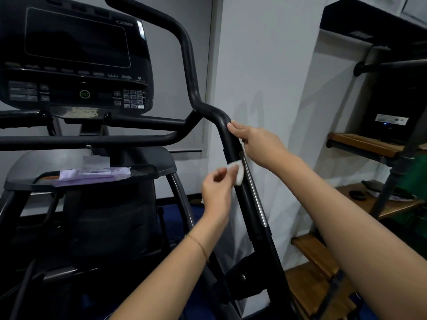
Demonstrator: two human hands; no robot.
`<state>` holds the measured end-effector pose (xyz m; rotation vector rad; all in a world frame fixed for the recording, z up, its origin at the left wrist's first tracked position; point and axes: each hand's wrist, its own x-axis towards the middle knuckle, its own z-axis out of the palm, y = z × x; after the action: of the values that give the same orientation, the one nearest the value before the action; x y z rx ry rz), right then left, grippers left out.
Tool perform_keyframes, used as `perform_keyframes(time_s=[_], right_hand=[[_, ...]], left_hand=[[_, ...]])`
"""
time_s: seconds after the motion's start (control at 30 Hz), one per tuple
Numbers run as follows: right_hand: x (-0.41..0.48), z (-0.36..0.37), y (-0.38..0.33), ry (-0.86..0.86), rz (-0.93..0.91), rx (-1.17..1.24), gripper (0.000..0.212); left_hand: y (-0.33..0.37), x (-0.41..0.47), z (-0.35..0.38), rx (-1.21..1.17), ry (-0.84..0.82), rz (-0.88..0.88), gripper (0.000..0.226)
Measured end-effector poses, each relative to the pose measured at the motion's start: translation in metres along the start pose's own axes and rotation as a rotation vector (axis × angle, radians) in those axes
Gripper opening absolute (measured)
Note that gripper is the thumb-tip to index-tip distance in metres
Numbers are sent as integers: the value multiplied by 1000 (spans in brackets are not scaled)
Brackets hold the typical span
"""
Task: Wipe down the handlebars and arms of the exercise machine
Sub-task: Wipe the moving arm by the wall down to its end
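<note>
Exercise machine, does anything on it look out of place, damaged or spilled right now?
Nothing looks damaged or spilled. The only loose item is a purple packet lying flat on the grey ledge below the console. The left hand pinches a white wipe at the handlebar arm.

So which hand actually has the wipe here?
The left hand pinches the white wipe at the black arm; the right hand only grips that arm higher up.

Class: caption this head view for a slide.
Left hand holds a white wipe against the machine's black arm; right hand grips it above.
</note>
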<state>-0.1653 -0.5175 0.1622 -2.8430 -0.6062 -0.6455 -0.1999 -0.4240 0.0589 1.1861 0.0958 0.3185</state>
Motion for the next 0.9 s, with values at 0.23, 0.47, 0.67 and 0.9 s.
perform_keyframes(time_s=[0.23, 0.47, 0.67, 0.9], right_hand=[[1, -1, 6, -5, -33, 16, 73], [1, -3, 4, -14, -37, 12, 68], [-3, -8, 1, -52, -43, -8, 61], [-73, -13, 4, 231, 27, 970, 20]], left_hand=[[-26, -33, -8, 26, -34, -15, 21], [-8, -23, -4, 68, -44, 23, 11], [-54, -79, -24, 129, -121, 34, 8], [16, -49, -31, 101, -124, 261, 8]])
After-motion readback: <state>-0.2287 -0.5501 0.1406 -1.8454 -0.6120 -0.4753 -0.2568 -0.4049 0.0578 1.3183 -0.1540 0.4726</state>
